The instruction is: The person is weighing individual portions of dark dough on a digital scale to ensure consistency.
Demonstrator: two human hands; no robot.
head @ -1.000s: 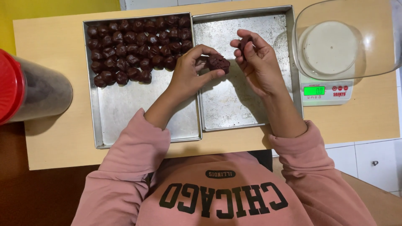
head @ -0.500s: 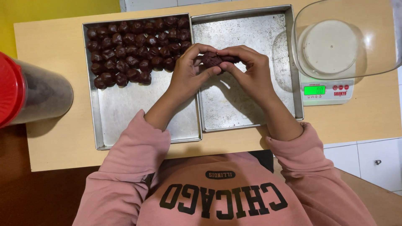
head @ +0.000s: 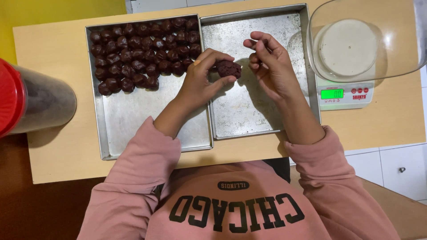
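Left hand [head: 202,80] is pinching a dark brown dough ball [head: 228,69] between thumb and curled fingers, holding it over the seam between the two metal trays; right hand [head: 269,66] is hovering just beside it, half open, fingers bent, gripping nothing that shows. Progress looks partial: left tray [head: 133,129] is carrying approx. four rows of finished balls [head: 142,49] at its far end w/ the near half bare, while right tray [head: 249,115] is holding none. Farther right, a clear bowl [head: 356,44] is sitting on a white digital scale [head: 344,94], apparently empty.
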